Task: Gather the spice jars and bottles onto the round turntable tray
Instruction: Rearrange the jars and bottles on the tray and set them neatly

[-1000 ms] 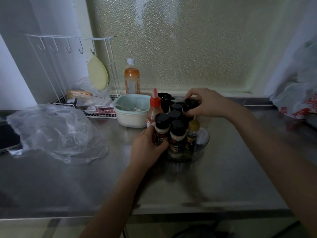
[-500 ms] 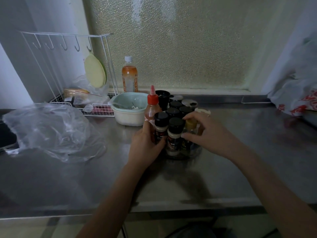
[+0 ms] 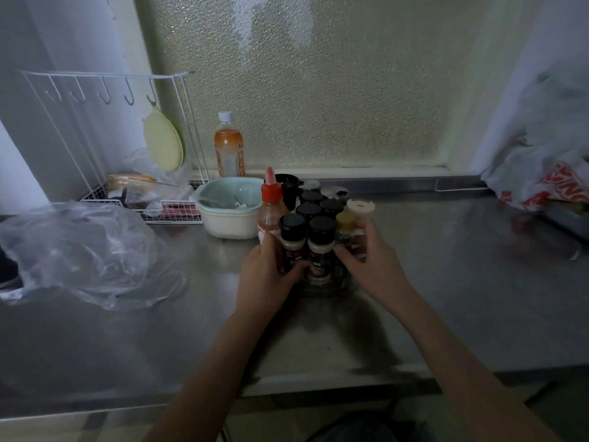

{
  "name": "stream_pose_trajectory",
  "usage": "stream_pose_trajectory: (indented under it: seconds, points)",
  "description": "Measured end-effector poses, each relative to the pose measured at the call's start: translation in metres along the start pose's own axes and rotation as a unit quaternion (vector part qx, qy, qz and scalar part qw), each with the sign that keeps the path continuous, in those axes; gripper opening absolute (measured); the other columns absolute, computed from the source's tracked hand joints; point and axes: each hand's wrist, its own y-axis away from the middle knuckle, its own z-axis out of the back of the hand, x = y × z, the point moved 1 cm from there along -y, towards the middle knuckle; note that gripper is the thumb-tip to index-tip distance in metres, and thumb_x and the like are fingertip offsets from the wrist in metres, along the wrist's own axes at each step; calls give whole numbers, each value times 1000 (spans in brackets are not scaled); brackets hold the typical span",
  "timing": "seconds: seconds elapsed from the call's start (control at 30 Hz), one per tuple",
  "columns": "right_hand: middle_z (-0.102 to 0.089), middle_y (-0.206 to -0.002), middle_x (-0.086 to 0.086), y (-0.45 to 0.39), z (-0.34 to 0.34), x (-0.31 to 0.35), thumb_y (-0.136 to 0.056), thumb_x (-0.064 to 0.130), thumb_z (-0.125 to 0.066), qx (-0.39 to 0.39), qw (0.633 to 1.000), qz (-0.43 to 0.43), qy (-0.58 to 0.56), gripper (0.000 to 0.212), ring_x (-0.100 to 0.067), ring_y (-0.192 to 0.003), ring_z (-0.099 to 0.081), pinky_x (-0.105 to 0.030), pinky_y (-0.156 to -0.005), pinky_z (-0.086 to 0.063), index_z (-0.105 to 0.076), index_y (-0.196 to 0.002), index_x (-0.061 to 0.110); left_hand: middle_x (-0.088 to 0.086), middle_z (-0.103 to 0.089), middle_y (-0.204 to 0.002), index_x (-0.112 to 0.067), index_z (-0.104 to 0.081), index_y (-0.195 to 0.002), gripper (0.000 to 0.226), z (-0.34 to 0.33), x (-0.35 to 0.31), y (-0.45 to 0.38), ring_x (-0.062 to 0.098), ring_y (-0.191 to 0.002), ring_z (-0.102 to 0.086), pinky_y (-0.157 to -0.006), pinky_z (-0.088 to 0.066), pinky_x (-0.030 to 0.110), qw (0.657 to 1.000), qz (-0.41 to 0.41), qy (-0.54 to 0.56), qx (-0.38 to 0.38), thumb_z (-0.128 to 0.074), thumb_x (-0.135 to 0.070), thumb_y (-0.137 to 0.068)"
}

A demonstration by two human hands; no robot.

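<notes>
Two bare hands steady a crowded cluster of spice jars at the middle of the frame.

Nearest, the left hand (image 3: 264, 275) wraps a black-capped jar (image 3: 292, 242) at the cluster's left; the right hand (image 3: 371, 266) curls round a cream-lidded jar (image 3: 360, 212) at its right edge, upright, just beyond the fingertips. The clear tray (image 3: 328, 287) lies beneath. Behind stands a red-capped bottle (image 3: 271, 205), then an orange drink bottle (image 3: 229, 148), well apart by the window.
</notes>
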Motion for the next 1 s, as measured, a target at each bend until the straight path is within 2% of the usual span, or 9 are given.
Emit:
stream_pose_trajectory:
  seconds: [0.13, 0.2, 0.3, 0.37, 0.43, 0.57, 0.8, 0.9, 1.0]
  points:
    - [-60, -100, 8, 4, -8, -3, -86, 31, -64, -9, 999, -35, -19, 36, -4, -84, -59, -4, -61, -38, -46, -117, 27, 3, -55, -69, -9, -49, -88, 39, 0, 3, -1, 24, -66, -53, -56, -35, 31, 1000, 17, 0, -2, -76, -32, -72]
    - [-59, -91, 9, 9, -8, 4, -87, 25, -64, -79, 995, -14, -53, 23, 0, -77, -58, -3, -59, -40, -50, -104, 28, 4, -54, -65, -8, -48, -81, 39, 0, 4, -2, 24, -63, -52, -56, -33, 30, 1000, 22, -1, -6, -77, -33, -71]
    - [-58, -84, 16, 20, 2, 18, -85, 20, -64, -196, 969, 45, -140, 28, 7, -75, -58, -3, -62, -42, -47, -91, 42, 6, -55, -66, -8, -47, -78, 41, 0, 4, -2, 25, -64, -53, -57, -34, 32, 1000, 20, -7, -9, -76, -36, -72]
    - [-60, -82, 17, 24, 5, 25, -83, 23, -62, -164, 971, 77, -155, 27, 5, -73, -58, -5, -63, -42, -47, -91, 43, 7, -56, -69, -8, -46, -80, 40, -2, 2, -1, 27, -67, -53, -58, -35, 33, 1000, 9, -18, -15, -74, -35, -75]
    - [-64, -88, 16, 26, -1, 31, -84, 25, -61, -72, 981, 94, -156, 23, 0, -79, -61, -9, -68, -46, -47, -95, 40, 10, -57, -74, -6, -45, -86, 38, -5, 0, 0, 28, -70, -53, -59, -35, 35, 1000, -4, -26, -15, -72, -32, -78]
    - [-67, -100, -6, 31, -17, 28, -87, 26, -61, 28, 988, 88, -124, 22, -12, -92, -64, -22, -79, -52, -48, -104, 22, 9, -57, -79, -8, -46, -90, 34, -3, -1, 0, 28, -74, -52, -63, -41, 39, 1000, -10, -23, 1, -70, -30, -80]
    - [-66, -95, 9, 32, -17, 15, -87, 25, -63, -14, 993, 52, -105, 19, 0, -86, -61, -6, -70, -45, -52, -103, 21, 4, -52, -74, -9, -44, -85, 34, -4, -3, 1, 26, -73, -51, -63, -38, 37, 1000, -6, -15, 1, -71, -31, -79]
    - [-62, -90, 22, 27, -2, 17, -85, 41, -62, -121, 984, 29, -124, 15, 5, -83, -59, -8, -69, -44, -54, -97, 44, 7, -55, -72, -10, -46, -84, 34, -4, 1, -1, 28, -72, -52, -65, -43, 42, 1000, 21, -1, -2, -71, -32, -78]
    - [-61, -87, 18, 14, 11, 15, -84, 43, -63, -186, 978, 30, -94, 16, -4, -84, -59, -14, -70, -44, -58, -98, 36, 1, -51, -64, -15, -42, -74, 35, -4, 3, -2, 25, -65, -51, -62, -41, 37, 999, 38, 8, -7, -72, -32, -76]
